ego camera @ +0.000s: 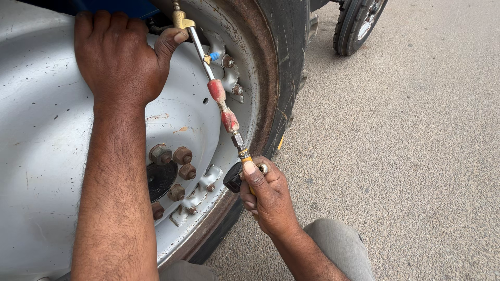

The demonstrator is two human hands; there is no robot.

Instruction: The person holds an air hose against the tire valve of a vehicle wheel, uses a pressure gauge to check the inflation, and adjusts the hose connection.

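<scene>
A large white wheel rim (pixel 47 130) with a rusty edge fills the left of the head view, inside a black tyre (pixel 284 57). My left hand (pixel 117 57) presses on the rim, its thumb against the brass chuck (pixel 181 21) at the top of an air inflator wand (pixel 211 78). The wand runs down and right, with red-wrapped sections (pixel 223 106), to a brass fitting. My right hand (pixel 265 195) grips the wand's lower end beside a small black gauge (pixel 233 178). A blue-tipped valve (pixel 212 56) sits next to the wand on the rim.
Rusty lug nuts (pixel 174 174) ring the hub (pixel 159 179). White clamp brackets (pixel 200 192) are bolted at the rim edge. A smaller front wheel (pixel 359 23) stands at the top. Rough concrete ground (pixel 406 140) spreads to the right. My grey-trousered knee (pixel 338 244) is at the bottom.
</scene>
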